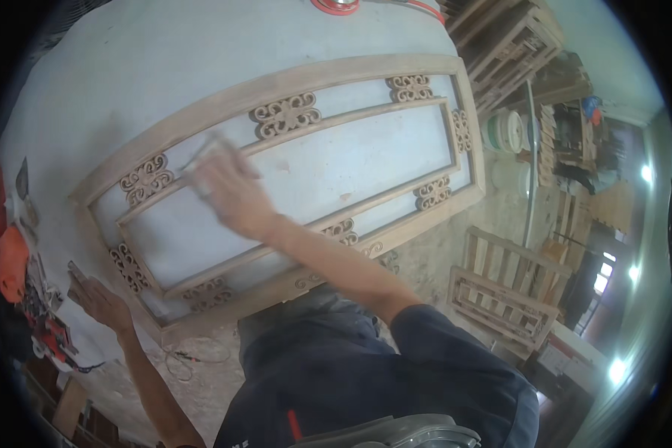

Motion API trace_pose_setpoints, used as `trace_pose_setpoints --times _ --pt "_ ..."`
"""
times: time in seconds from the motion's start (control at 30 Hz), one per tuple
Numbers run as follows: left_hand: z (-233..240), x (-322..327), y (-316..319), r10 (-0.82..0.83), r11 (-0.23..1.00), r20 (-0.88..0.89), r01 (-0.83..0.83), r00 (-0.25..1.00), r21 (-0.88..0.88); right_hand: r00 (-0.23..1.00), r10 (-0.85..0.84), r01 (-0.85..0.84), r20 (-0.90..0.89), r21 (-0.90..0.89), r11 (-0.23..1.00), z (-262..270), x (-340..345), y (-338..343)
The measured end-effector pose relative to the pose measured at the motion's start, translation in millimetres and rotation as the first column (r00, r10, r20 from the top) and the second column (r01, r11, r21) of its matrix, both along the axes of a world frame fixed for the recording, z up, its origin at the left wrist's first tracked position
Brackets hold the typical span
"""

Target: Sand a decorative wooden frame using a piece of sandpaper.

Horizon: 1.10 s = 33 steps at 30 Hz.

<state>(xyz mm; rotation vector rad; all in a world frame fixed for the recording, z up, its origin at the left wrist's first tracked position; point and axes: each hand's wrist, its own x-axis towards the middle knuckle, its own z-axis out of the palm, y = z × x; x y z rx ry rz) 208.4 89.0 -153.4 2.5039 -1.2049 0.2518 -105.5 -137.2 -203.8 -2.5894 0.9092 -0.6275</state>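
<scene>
A large wooden frame panel (364, 71) lies on a pale-covered table (213, 73). Inside it is a narrower inner frame (364, 203), joined to the outer one by carved scroll ornaments (287, 115). My right hand (227, 187), blurred, is over the inner frame's far rail, between two of the ornaments. It grips a thin, flat, pale sheet (203, 152) whose material is unclear. My left hand (105, 305) is just beyond the panel's left end, above the table edge. Something flat and brownish shows at its fingers, too indistinct to tell whether it is held.
A red-rimmed round object (336, 5) with a red hose sits at the table's far edge. Orange cloth (11, 263) and tools (56, 330) crowd the left edge. Rightward are a white bucket (504, 132), a smaller carved frame (498, 311) and stacked panels (518, 50). A cable (187, 357) lies on the floor.
</scene>
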Motion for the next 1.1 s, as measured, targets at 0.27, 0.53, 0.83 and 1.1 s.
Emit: trace_pose_setpoints --times 0.27,0.53,0.83,1.1 --pt "-84 39 70 -0.292 0.904 0.358 0.134 0.887 0.405 0.961 -0.176 0.145 -0.213 -0.150 0.978 16 -118 -77" --pt "-77 12 27 -0.128 0.976 0.145 0.099 0.981 0.193 0.992 0.049 -0.032 0.114 -0.145 0.989 14 50 1" --pt "-51 -1 20 -0.044 0.980 0.142 0.015 0.989 0.200 0.993 0.087 -0.087 -0.076 0.003 0.996 12 -29 -15" --pt "-58 -4 23 0.067 0.991 0.051 -0.073 0.996 0.116 0.897 0.440 -0.442 -0.045 -0.052 0.895 4 134 38"
